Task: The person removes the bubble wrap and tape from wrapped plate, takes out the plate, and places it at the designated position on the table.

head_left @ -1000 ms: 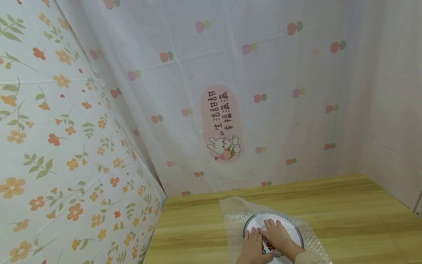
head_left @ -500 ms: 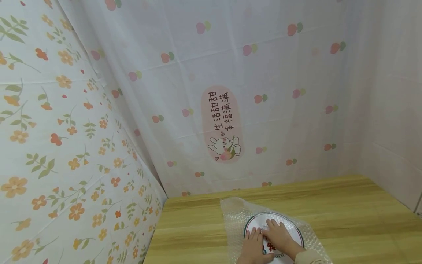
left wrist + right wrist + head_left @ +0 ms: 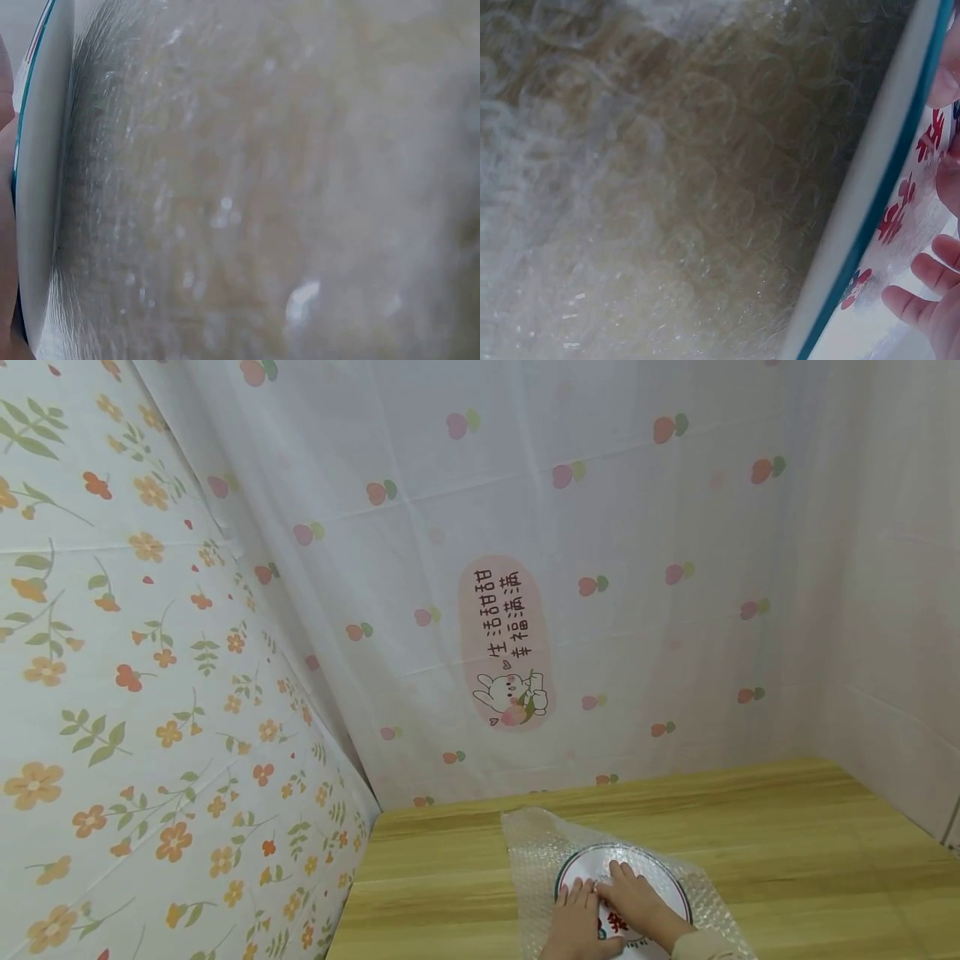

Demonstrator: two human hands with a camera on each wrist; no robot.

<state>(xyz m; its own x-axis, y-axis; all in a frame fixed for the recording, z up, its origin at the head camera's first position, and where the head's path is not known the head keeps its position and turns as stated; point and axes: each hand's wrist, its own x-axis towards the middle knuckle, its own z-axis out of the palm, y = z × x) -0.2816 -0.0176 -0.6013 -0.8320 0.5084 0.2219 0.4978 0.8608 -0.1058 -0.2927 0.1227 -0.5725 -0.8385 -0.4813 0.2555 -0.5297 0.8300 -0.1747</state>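
Note:
A round white plate [image 3: 585, 864] with a teal and red rim line and red characters lies on a sheet of bubble wrap [image 3: 532, 860]. My left hand [image 3: 576, 925] rests on the plate's near left part, fingers pointing away and thumb out to the right. Beside it my right hand [image 3: 636, 900] lies across the middle, its thumb close to the left fingertips. The hands cover part of the printing. In the right wrist view the plate's pale side [image 3: 870, 180] stands close over the wrap, and fingers [image 3: 907, 304] show above the printed face.
Under the wrap is a wood-grain table [image 3: 435, 877]. A floral cloth [image 3: 172, 760] hangs along the left side. Behind the table hangs a pale curtain [image 3: 637, 652] with fruit prints and a rabbit label. The right side has a plain light panel [image 3: 892, 677].
My right fingers have drawn slightly back and to the right over the plate. The left hand, plate and bubble wrap stay in nearly the same place.

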